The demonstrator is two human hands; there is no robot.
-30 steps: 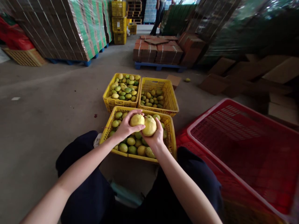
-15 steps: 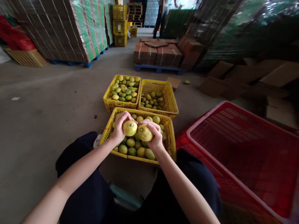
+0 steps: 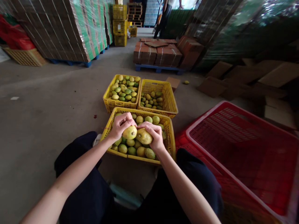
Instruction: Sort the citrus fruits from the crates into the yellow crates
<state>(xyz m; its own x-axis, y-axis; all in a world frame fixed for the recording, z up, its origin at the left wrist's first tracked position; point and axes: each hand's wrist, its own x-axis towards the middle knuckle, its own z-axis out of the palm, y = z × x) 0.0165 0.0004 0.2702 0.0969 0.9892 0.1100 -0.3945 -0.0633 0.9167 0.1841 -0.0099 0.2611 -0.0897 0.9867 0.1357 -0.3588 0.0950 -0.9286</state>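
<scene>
Over the near yellow crate (image 3: 140, 159), my left hand (image 3: 120, 125) is closed around a yellow lemon (image 3: 130, 133). Beside it, my right hand (image 3: 155, 134) grips a second lemon (image 3: 144, 136), which has a few brownish marks. The two lemons are held side by side, close together, with their stem ends turned toward me. Beneath them lie many green and yellow lemons (image 3: 140, 152) in the crate. My hands and the held fruit hide part of that layer.
Behind stand a full yellow crate (image 3: 109, 101) and a partly filled one (image 3: 171, 99). At right is a large red crate (image 3: 211, 119). Flattened cardboard (image 3: 219, 70) and a stray lemon (image 3: 186, 82) lie on the floor. Farther back are a loaded pallet (image 3: 158, 69) and a standing person (image 3: 165, 17).
Both hands have rolled over so their backs face up more, and the lemons have turned and dropped slightly. The person in the background has shifted a little.
</scene>
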